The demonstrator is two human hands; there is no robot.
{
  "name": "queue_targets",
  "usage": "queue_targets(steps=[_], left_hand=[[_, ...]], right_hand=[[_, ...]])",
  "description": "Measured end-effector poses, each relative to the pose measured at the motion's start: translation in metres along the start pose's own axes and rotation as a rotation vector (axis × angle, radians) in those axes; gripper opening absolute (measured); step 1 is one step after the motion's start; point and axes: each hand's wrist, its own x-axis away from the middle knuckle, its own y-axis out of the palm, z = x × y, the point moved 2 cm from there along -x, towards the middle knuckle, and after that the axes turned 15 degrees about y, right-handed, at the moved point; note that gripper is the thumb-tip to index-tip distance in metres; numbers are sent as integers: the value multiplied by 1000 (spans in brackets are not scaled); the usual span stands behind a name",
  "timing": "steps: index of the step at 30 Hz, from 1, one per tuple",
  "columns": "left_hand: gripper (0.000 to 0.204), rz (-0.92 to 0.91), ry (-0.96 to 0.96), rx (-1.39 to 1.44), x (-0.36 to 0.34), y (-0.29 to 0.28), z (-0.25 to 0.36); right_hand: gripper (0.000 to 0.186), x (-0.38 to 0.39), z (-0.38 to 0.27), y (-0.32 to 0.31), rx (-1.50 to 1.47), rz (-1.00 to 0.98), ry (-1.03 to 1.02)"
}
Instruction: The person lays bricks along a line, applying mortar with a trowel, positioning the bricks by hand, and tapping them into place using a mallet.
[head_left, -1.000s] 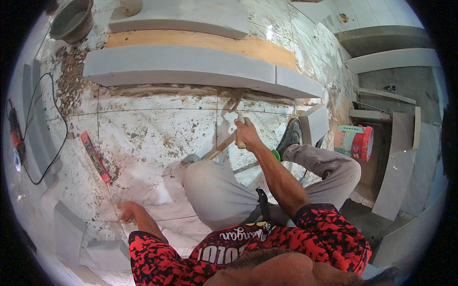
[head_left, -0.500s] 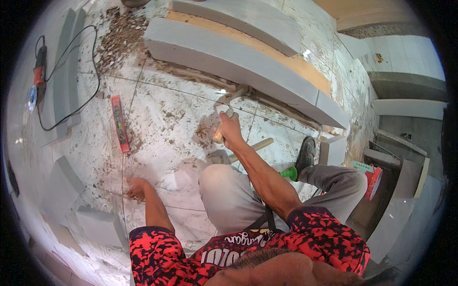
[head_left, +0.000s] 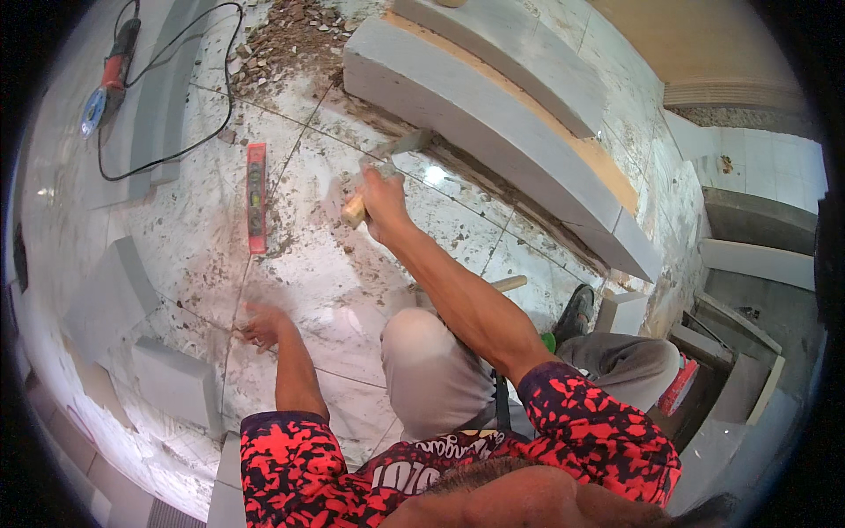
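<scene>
The right hand (head_left: 385, 201) is gripping a wooden-handled metal trowel (head_left: 354, 211) beside the near edge of a long grey block (head_left: 493, 145); apart, the left hand (head_left: 268, 326) is touching or hovering over dirty white floor tiles (head_left: 304, 290), unclear which. Keeping the trowel low and steady is probably helping.

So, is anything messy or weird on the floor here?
Yes: loose brown rubble with pale chips is strewn on the white tiled floor, by the left end of the long grey slab. Brown dirt also spots the floor near the right hand. Both look odd against something so pale.
</scene>
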Motion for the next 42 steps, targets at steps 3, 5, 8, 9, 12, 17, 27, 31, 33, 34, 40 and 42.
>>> queue_targets(steps=[3, 5, 8, 9, 12, 17, 27, 31, 33, 34, 40, 42], left_hand=[[80, 8, -5, 16, 2, -3, 2], [81, 63, 2, 5, -2, 5, -4], [81, 128, 23, 5, -5, 16, -7], [80, 118, 20, 7, -5, 18, -8], [79, 75, -18, 21, -4, 12, -9], [84, 36, 35, 59, 7, -13, 6], [81, 85, 9, 74, 3, -12, 4], [81, -38, -14, 60, 7, -15, 14], [79, -9, -28, 31, -1, -4, 1], [79, 3, -31, 19, -4, 2, -4], [79, -121, -47, 82, 8, -14, 13], [80, -27, -22, 81, 3, -6, 6]], right_hand=[[50, -9, -4, 27, -30, -74, 17], [48, -8, -5, 44, -61, -89, 7], [44, -12, -6, 55, -108, -100, -24], [42, -8, -4, 55, -149, -99, 0], [39, 20, -7, 39, -204, -102, 105], [47, 42, -26, -44, -135, -650, 255], [51, 63, -49, -113, 1199, 25, -388], [49, 51, -54, -121, 1585, 171, -1038], [49, 40, -59, -115, 1741, 281, -848], [50, 34, -62, -110, 1814, 342, -751], [51, 27, -71, -80, 1995, 390, -564], [51, 6, -68, -69, 1974, 341, -596]])
